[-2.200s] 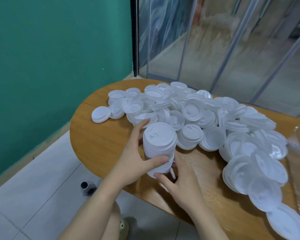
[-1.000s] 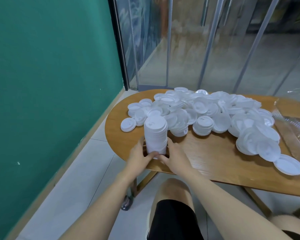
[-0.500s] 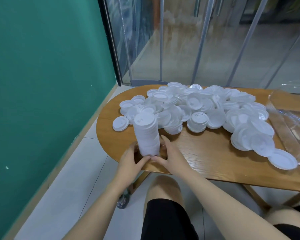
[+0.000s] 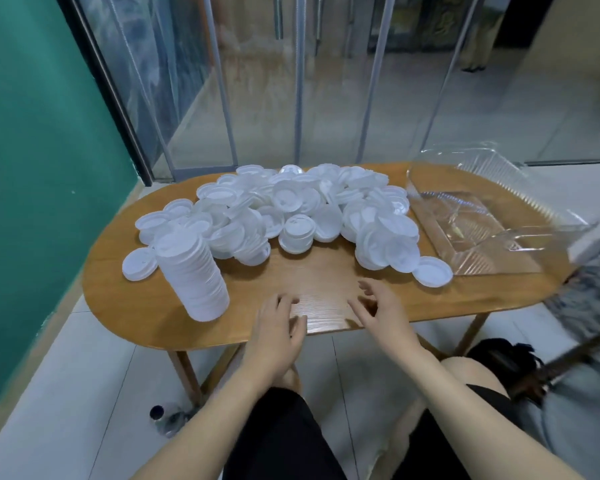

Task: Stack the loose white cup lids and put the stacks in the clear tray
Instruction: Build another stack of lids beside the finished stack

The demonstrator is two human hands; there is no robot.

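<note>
Standing lid stack [image 4: 194,277] left of left hand [image 4: 278,329], both hands' grip empty

Stack [image 4: 192,276] left of pile [image 4: 291,216] — tray [image 4: 492,216] right.

No text, label, brand or number can be read anywhere; the white lids [image 4: 293,216] carry faint raised marks on their tops, too blurred to make out, and the clear tray [image 4: 492,216] bears no print

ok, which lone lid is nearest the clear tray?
The single flat lid at the pile's right end, lying alone on the table against the clear tray front corner.
</note>
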